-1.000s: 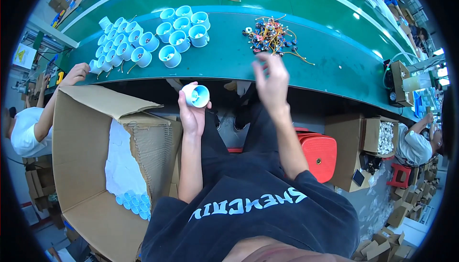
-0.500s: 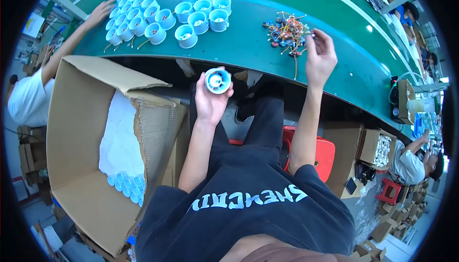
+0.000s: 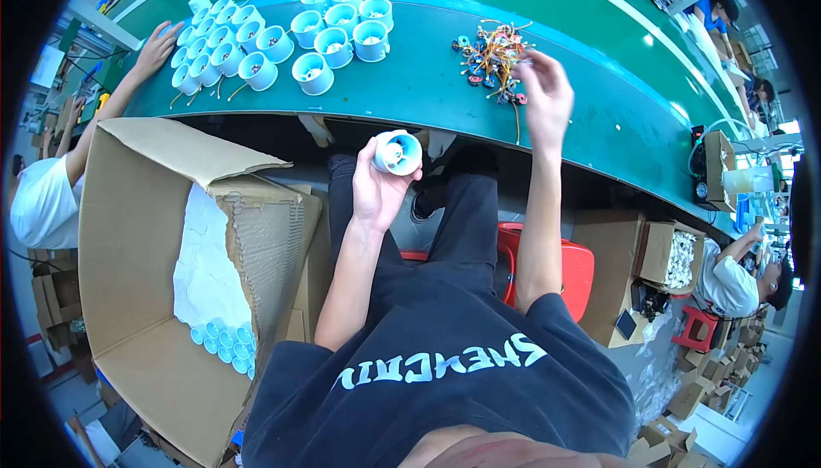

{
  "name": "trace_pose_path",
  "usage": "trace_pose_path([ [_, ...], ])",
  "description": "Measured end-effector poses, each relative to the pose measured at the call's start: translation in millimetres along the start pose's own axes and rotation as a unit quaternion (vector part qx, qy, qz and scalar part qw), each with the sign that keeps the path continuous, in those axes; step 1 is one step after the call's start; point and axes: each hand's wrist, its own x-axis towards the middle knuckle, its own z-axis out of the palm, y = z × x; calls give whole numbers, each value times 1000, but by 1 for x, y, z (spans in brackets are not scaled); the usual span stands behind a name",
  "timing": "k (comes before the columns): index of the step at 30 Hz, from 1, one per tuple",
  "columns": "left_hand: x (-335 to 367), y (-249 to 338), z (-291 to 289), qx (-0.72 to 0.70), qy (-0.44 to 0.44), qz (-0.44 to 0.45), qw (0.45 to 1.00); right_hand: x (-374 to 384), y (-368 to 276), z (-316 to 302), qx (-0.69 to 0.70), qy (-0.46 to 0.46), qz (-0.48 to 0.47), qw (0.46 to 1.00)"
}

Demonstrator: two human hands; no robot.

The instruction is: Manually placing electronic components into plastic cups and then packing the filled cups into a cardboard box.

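Observation:
My left hand holds a small pale-blue plastic cup with its open end turned up, in front of the green bench. My right hand is raised over the bench edge, its fingers pinching at a tangled heap of small coloured wired parts. Whether a part is between its fingers is unclear. A cluster of several similar pale-blue cups stands on the bench beyond the left hand.
A large open cardboard box at my left holds white paper and more blue cups. Another person's hand reaches to cups at the bench's far left. A red stool and small boxes stand at right.
The view has tilted, so the bench sits higher in the picture. My right hand has stayed at the heap of wired parts. My left hand has kept the cup.

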Motion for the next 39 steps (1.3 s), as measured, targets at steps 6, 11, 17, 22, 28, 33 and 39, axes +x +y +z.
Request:
trace_pose_path([
  [6, 4, -4, -9, -3, -3, -13, 1000, 0, 14, -12, 4, 30, 10, 999],
  [11, 8, -9, 2, -9, -15, -6, 1000, -5, -28, -4, 149, 47, -32, 987],
  [17, 6, 1, 9, -68, -16, 12, 997, -7, -28, 0, 209, -2, -7, 978],
  [22, -4, 18, -1, -117, -96, 4, 988, -89, -68, 27, 225, -65, 80, 969],
  [28, -12, 25, -1, -84, -100, 24, 991, -145, -88, 51, 267, -134, 64, 952],
  [33, -19, 23, 4, -69, -84, 44, 993, -152, -80, 59, 267, -140, 82, 950],
  [39, -20, 23, 0, -89, -91, 44, 991, -152, -78, 59, 246, -136, 78, 957],
])
